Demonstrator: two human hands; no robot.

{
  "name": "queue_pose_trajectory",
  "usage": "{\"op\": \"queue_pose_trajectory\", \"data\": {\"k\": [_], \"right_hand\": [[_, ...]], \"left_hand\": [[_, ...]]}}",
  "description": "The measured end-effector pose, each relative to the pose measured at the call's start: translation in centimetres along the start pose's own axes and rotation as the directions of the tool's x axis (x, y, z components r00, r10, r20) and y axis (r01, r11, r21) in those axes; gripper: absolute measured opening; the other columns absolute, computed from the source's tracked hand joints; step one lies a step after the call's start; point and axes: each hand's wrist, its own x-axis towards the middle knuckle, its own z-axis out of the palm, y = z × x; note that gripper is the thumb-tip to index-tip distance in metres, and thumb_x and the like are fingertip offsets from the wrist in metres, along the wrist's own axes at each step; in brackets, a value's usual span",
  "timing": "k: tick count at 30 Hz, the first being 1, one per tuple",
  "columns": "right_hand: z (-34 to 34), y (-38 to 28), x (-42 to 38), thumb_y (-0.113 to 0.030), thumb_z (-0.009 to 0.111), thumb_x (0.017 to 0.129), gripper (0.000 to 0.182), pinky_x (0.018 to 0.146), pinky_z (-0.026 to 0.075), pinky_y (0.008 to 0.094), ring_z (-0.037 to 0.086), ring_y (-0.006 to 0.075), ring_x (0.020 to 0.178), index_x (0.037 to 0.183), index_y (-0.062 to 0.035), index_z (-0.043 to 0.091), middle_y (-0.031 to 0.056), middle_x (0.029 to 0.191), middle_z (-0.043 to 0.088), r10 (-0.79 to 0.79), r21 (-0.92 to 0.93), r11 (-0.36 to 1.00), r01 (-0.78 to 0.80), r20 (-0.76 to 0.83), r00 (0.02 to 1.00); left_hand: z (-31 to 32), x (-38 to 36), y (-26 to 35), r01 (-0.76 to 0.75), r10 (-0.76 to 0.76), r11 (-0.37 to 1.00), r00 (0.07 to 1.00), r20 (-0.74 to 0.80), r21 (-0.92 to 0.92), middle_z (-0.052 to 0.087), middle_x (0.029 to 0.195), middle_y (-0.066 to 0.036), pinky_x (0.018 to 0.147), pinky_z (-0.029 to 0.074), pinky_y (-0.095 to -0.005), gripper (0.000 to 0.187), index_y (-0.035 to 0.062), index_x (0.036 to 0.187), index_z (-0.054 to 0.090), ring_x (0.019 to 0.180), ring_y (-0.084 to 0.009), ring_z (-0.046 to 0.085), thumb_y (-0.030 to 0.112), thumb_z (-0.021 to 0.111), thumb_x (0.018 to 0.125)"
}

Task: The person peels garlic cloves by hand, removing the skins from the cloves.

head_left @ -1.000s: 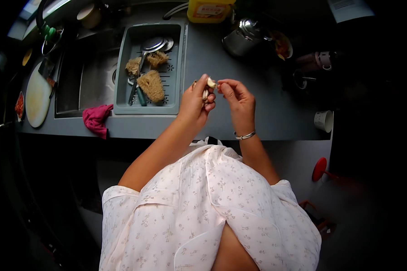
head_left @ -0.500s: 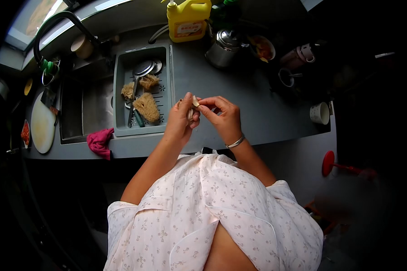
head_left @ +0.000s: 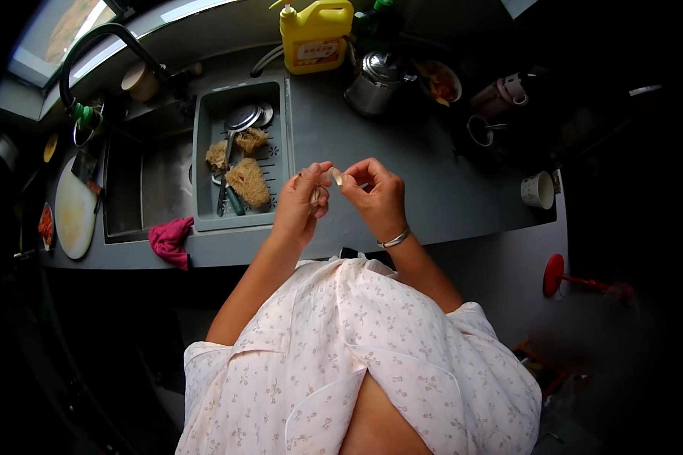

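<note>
My left hand is closed, with pale garlic cloves showing between its curled fingers. Its thumb and forefinger point toward my other hand. Pinched in the fingertips of my right hand is a small whitish piece of garlic; whether it is a clove or a strip of its skin I cannot make out. Both hands are held above the grey counter, just right of the drain tray.
The grey drain tray holds several loofah pieces and utensils beside the sink. A pink cloth hangs over the counter edge. A yellow jug, metal pot and paper cup stand around; a white cutting board is left.
My right hand has drawn slightly away from my left with the whitish garlic piece, which was between both hands' fingertips before. The left hand keeps its hold on the cloves.
</note>
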Motion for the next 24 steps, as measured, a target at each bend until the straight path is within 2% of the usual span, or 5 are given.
{"op": "queue_pose_trajectory", "data": {"k": [4,13,19,21,24], "right_hand": [[0.2,1.2,0.1,-0.013,0.069,0.077,0.012,0.054,0.050,0.0267,0.066,0.0167,0.061,0.076,-0.0043,0.060,0.0065,0.071,0.067,0.009,0.006,1.000,-0.009,-0.062,0.998],[0.7,0.7,-0.3,-0.012,0.069,0.078,0.015,0.054,0.052,0.0271,0.066,0.0154,0.060,0.074,-0.0040,0.057,0.0064,0.070,0.067,0.013,-0.027,1.000,-0.013,-0.008,1.000],[0.7,0.7,-0.3,-0.008,0.067,0.081,0.013,0.048,0.050,0.0227,0.063,0.0102,0.058,0.078,-0.0022,0.056,0.0054,0.069,0.065,0.245,0.306,0.909,-0.283,0.158,0.957],[0.6,1.4,0.0,-0.006,0.065,0.084,0.011,0.049,0.050,0.0220,0.061,0.0086,0.058,0.080,-0.0013,0.055,0.0056,0.072,0.064,0.282,0.575,0.732,-0.366,0.232,0.931],[0.0,1.4,0.5,-0.006,0.063,0.086,0.009,0.050,0.050,0.0215,0.060,0.0080,0.059,0.090,0.0003,0.059,0.0047,0.076,0.063,0.262,0.573,0.747,-0.338,0.214,0.941]], "left_hand": [[-0.4,-0.4,-0.3,-0.210,0.222,0.973,0.966,-0.132,0.099,0.058,0.083,-0.001,0.041,0.035,-0.0177,0.030,0.0006,0.108,0.058,0.053,-0.0052,0.048,0.025,0.063,0.092],[0.7,-1.9,-0.7,-0.208,0.204,0.915,0.978,0.046,0.346,0.052,0.065,0.004,0.044,0.032,-0.0174,0.030,-0.0024,0.113,0.060,0.052,-0.0015,0.042,0.015,0.065,0.089],[0.1,-1.3,-0.1,-0.053,0.056,0.986,0.998,-0.013,0.160,0.057,0.069,0.001,0.043,0.034,-0.0177,0.024,-0.0011,0.108,0.061,0.052,-0.0037,0.046,0.013,0.062,0.089],[-0.3,-0.9,-0.3,-0.004,0.006,0.999,1.000,-0.029,0.051,0.062,0.082,-0.004,0.042,0.033,-0.0182,0.022,-0.0012,0.107,0.062,0.052,-0.0049,0.047,0.012,0.062,0.089],[-0.5,-1.0,0.0,-0.036,0.039,0.995,0.999,-0.030,0.098,0.062,0.085,-0.005,0.042,0.035,-0.0185,0.023,-0.0019,0.107,0.061,0.053,-0.0056,0.049,0.013,0.062,0.089]]}}
